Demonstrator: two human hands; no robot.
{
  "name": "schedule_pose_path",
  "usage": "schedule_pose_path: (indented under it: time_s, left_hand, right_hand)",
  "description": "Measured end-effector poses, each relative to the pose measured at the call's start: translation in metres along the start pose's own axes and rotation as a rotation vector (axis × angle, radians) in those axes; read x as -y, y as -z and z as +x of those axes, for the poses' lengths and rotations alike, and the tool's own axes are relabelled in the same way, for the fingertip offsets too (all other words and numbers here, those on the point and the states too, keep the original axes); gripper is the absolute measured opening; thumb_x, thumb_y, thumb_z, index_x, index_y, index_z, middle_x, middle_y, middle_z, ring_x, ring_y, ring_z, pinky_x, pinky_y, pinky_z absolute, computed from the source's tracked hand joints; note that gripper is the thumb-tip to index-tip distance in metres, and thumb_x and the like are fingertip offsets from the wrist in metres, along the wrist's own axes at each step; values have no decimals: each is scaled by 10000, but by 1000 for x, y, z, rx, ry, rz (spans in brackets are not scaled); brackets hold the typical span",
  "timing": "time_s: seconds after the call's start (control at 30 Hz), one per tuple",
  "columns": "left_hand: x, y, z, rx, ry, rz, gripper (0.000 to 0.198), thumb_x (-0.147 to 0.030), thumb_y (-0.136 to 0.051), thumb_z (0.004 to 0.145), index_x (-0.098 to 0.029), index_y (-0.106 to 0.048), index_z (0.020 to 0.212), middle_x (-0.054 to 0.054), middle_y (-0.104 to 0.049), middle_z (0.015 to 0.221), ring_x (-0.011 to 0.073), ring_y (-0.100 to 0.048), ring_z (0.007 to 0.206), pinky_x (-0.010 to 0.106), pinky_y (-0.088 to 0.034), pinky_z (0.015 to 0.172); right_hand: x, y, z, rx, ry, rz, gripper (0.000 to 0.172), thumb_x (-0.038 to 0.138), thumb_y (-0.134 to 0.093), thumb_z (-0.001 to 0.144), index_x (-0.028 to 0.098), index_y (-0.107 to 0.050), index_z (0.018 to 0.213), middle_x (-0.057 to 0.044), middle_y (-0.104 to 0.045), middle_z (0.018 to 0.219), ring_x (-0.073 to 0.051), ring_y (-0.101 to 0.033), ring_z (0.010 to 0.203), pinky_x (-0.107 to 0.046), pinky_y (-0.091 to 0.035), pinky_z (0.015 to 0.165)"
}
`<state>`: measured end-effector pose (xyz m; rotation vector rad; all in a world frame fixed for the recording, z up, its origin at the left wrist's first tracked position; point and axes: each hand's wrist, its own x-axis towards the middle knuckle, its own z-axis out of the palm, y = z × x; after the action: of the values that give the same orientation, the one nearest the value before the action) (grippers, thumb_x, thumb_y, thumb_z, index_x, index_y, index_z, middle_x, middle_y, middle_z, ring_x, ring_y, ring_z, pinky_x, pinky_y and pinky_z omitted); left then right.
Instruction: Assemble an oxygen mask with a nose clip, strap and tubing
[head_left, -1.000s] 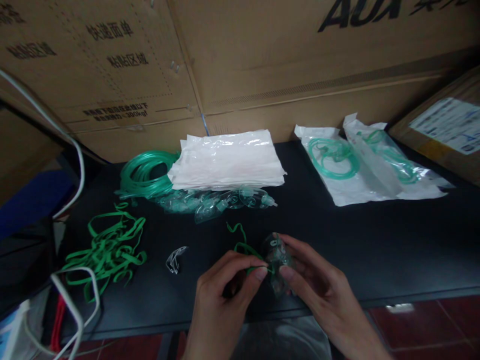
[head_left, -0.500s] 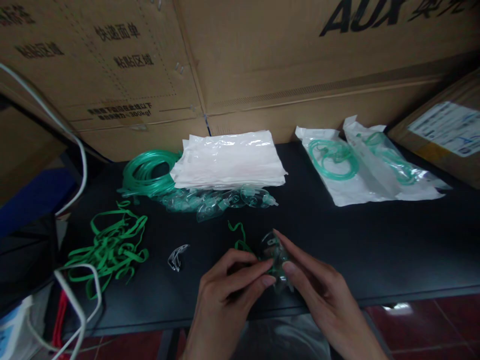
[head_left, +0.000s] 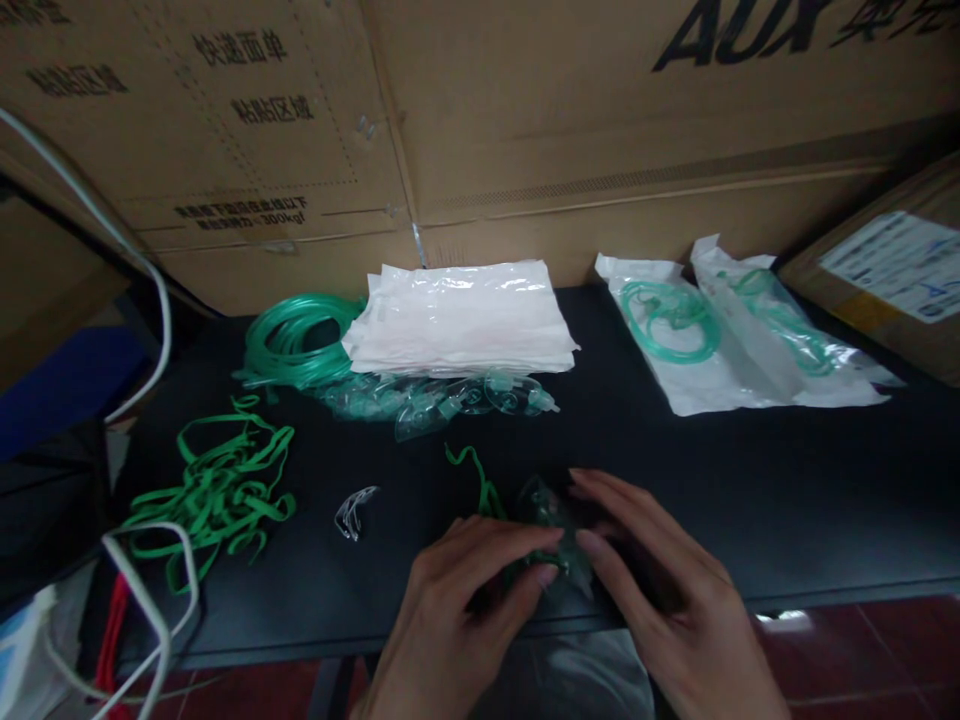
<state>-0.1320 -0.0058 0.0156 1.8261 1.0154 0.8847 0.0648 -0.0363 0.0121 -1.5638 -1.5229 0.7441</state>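
A clear green-tinted oxygen mask (head_left: 559, 520) is between my hands near the table's front edge. My left hand (head_left: 480, 590) pinches a green elastic strap (head_left: 486, 490) between thumb and forefinger, against the mask's side. The strap's loose end trails up and away from my knuckles. My right hand (head_left: 660, 570) curves round the mask's right side, its thumb touching the plastic. Fingers and motion blur hide where strap and mask meet. Left of my hands lies a small bunch of thin metal strips (head_left: 354, 513).
A tangle of green straps (head_left: 225, 490) lies left. Behind are coiled green tubing (head_left: 300, 340), a stack of white pouches (head_left: 461, 320) and several clear masks (head_left: 442, 400). Two filled pouches (head_left: 675, 330) lie right. A large cardboard box (head_left: 525, 120) walls the back; white cable (head_left: 154, 590) loops left.
My right hand has shifted slightly right, its fingers a little farther from my left hand. The mask has turned slightly. My left hand still pinches the strap.
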Motion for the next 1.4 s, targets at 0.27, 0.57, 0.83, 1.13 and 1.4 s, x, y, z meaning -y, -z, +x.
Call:
schedule_pose_path:
  time_s: [0.27, 0.57, 0.83, 1.13, 1.4]
  left_hand:
    - [-1, 1, 1, 4, -2, 113, 424, -149, -706, 919, -303, -658, 1311, 3, -764, 1064, 143, -709, 856, 273, -573, 851]
    - [-3, -1, 1, 25, -7, 131, 399, -157, -687, 931, -300, -659, 1303, 2, -769, 1125, 160, -725, 966, 308, -561, 942]
    - [-2, -3, -1, -7, -15, 186, 383, -97, -671, 907, -296, -665, 1234, -18, -781, 1104, 160, -741, 937, 317, -524, 948]
    - [0, -6, 0, -21, 0, 200, 397, -66, -665, 876, -309, -661, 1189, -48, -779, 1037, 153, -729, 918, 316, -531, 905]
    - [0, -7, 1, -21, 17, 199, 397, -73, -663, 882, -319, -666, 1193, -51, -775, 1018, 148, -719, 897, 322, -525, 913]
  right_hand:
    - [9, 1, 1, -10, 256, 5, 177, 175, -710, 919, 283, -738, 1057, -36, -668, 1032, -171, -717, 927, -231, -608, 790]
    - [7, -5, 3, 50, 259, 35, 152, 134, -655, 959, 263, -694, 1027, -29, -621, 1050, -144, -692, 925, -198, -579, 794]
    - [4, -13, -1, 63, 303, -108, 240, 60, -482, 1002, 239, -607, 1100, -57, -596, 1082, -151, -663, 980, -224, -571, 847]
    - [-1, -4, -5, 87, 323, -269, 215, 81, -451, 1017, 229, -576, 1111, -75, -569, 1122, -170, -625, 1013, -275, -539, 844]
    - [-9, 8, -8, 29, 316, -327, 196, 86, -464, 1010, 235, -576, 1071, -69, -572, 1081, -168, -633, 966, -258, -535, 785]
